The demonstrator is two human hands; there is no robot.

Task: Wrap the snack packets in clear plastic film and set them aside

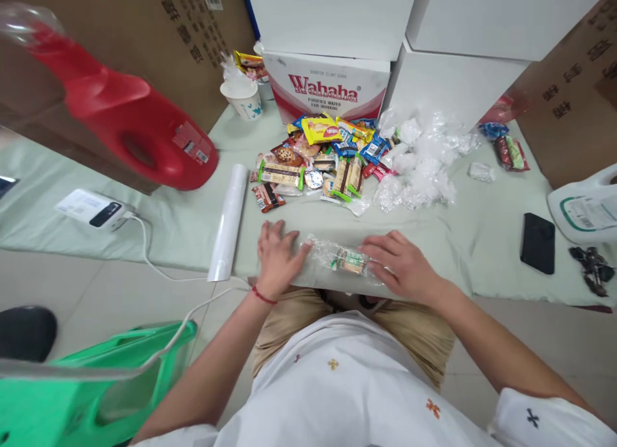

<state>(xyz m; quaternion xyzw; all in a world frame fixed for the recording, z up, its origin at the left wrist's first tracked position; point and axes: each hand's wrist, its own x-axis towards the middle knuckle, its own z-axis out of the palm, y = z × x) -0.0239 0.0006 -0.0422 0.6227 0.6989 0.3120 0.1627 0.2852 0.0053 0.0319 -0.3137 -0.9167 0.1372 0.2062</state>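
Pale green cloth (463, 254) covers the table under both hands, with white boxes (332, 17) and a Wahaha purified water carton (328, 90) standing beyond them. From the head view, the two hands are well apart on the near edge of the cloth. Between them lies a wrapped snack bar (353, 261) with green ends, inside or under clear plastic film (322, 249). The left hand (279, 254), with a red bracelet (264, 296) at its wrist, has its fingers spread, its thumb at the film's near end. The right hand (402, 267) reaches over the film's other end, fingers extended just beside the bar; whether it pinches the plastic, I cannot tell.

Straight ahead of the hands sits a heap of packaged snacks (328, 164), with crumpled clear bags (424, 158) beside it, ahead of the right hand. Near the left hand, on its outer side, lies a white roll (227, 222); farther out are a red jug (130, 113) and a white device (94, 209) with a cable plugged in. Well out from the right hand lie a black phone-like slab (538, 243) and a white jug (588, 206).
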